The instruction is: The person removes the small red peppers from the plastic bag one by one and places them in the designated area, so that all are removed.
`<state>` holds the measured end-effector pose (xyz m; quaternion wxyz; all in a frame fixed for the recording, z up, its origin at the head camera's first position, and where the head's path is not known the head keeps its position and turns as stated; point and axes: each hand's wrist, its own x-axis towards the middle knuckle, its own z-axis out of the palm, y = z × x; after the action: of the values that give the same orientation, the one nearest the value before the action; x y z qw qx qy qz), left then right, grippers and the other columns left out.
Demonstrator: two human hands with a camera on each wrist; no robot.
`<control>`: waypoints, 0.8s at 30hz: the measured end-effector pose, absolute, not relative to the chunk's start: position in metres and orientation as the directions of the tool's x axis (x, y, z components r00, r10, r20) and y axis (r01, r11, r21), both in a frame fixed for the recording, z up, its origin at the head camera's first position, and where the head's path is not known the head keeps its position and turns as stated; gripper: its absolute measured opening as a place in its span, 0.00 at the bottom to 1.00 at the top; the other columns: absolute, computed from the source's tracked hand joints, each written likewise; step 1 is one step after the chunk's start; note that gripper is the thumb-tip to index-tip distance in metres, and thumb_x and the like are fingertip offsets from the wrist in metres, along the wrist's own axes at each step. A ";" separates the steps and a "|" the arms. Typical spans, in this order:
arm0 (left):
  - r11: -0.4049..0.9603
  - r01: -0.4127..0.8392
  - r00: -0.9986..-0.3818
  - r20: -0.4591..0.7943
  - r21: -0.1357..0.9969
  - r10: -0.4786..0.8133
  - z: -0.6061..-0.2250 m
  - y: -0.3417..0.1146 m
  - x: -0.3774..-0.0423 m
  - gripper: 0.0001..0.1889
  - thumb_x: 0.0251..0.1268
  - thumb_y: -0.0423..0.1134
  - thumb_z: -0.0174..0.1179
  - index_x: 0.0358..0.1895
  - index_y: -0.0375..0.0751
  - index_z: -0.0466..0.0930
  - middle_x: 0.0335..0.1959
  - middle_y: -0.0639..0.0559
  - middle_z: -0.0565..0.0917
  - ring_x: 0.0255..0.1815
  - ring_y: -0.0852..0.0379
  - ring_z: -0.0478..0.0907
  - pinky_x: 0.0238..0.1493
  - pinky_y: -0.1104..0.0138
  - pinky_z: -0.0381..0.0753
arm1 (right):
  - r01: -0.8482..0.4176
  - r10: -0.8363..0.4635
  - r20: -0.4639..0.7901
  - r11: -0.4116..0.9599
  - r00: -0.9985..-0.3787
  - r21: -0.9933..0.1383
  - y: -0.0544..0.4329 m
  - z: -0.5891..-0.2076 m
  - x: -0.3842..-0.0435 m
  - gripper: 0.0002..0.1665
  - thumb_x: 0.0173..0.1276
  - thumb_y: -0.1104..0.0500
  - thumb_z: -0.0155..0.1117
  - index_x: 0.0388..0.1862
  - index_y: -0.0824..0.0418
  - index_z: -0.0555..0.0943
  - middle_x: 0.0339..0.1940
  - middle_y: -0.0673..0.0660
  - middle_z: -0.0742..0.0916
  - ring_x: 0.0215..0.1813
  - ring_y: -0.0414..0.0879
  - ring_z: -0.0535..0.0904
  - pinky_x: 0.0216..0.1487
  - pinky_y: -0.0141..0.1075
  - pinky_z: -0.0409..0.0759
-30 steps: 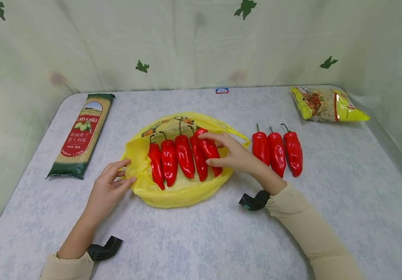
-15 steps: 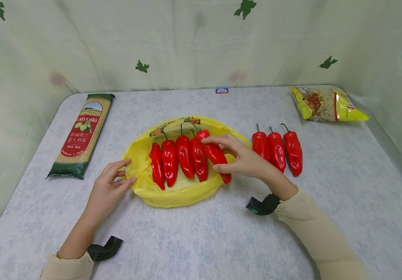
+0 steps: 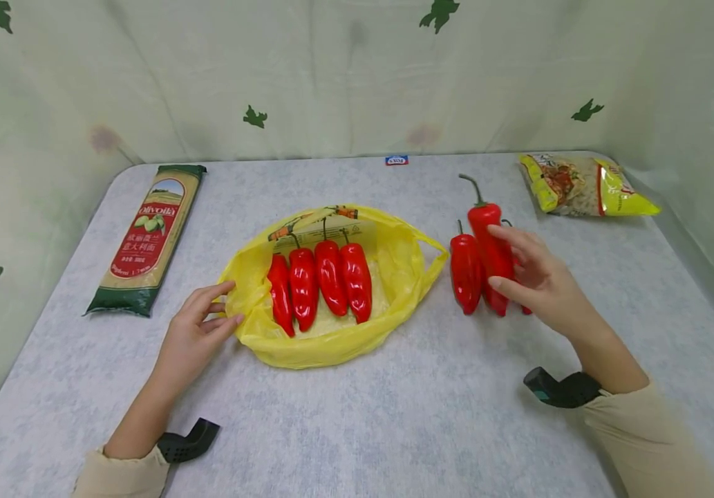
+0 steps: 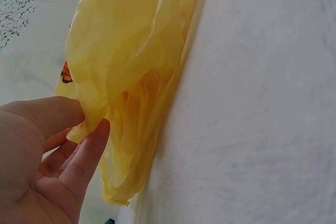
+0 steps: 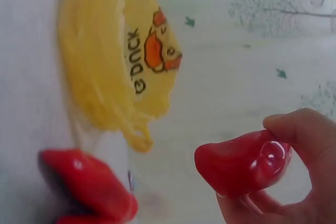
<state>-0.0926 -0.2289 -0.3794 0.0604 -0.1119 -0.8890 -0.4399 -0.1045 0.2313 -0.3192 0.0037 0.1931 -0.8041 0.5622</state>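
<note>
A yellow plastic bag (image 3: 325, 355) lies with its mouth spread wide, and several red peppers (image 3: 330, 277) rest side by side inside it. My left hand (image 3: 191, 339) pinches the bag's left edge between thumb and fingers; the left wrist view shows the thin film (image 4: 92, 111) caught there. To the right of the bag, my right hand (image 3: 543, 283) grips a red pepper (image 3: 486, 221), stem pointing away, raised above other red peppers (image 3: 465, 277) on the table. The held pepper and hand hide most of those beneath. Its blunt end (image 5: 241, 163) faces the right wrist camera.
A long pasta packet (image 3: 148, 238) lies at the left. At the back right is a yellow noodle bag (image 3: 574, 185), and a small blue-and-red label (image 3: 397, 160) sits at the table's back edge. A pale curtain (image 3: 332, 76) stands behind.
My right hand has taken the rightmost pepper out of the yellow bag and carried it right, over the peppers on the table. My left hand stays at the bag's edge.
</note>
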 end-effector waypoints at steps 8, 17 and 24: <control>0.597 0.243 -0.970 0.197 0.765 0.143 -0.379 -0.229 -0.093 0.29 0.54 0.29 0.62 0.61 0.37 0.66 0.53 0.46 0.69 0.42 0.65 0.70 0.39 0.82 0.73 | -0.042 -0.062 0.014 0.480 -0.998 -0.876 0.299 -0.347 -0.098 0.40 0.64 0.63 0.58 0.70 0.41 0.54 0.68 0.53 0.60 0.61 0.54 0.60 0.39 0.23 0.75; 0.601 0.241 -0.971 0.196 0.762 0.140 -0.380 -0.229 -0.093 0.29 0.53 0.30 0.63 0.61 0.37 0.66 0.53 0.46 0.70 0.42 0.65 0.70 0.38 0.82 0.73 | 0.156 -0.014 -0.193 0.531 -0.981 -0.833 0.332 -0.375 -0.107 0.40 0.66 0.53 0.55 0.71 0.39 0.47 0.67 0.69 0.54 0.58 0.67 0.60 0.36 0.28 0.77; 0.601 0.245 -0.970 0.200 0.761 0.142 -0.379 -0.229 -0.092 0.29 0.53 0.28 0.63 0.61 0.36 0.66 0.53 0.46 0.70 0.42 0.65 0.70 0.39 0.81 0.74 | 0.141 -0.068 -0.226 0.601 -0.972 -0.787 0.334 -0.376 -0.111 0.40 0.66 0.52 0.56 0.72 0.48 0.48 0.65 0.70 0.58 0.58 0.67 0.61 0.41 0.35 0.77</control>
<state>-0.0925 -0.2287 -0.3795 0.0593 -0.1082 -0.8928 -0.4333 -0.1111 0.3337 -0.3759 -0.1168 -0.0207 -0.8870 0.4462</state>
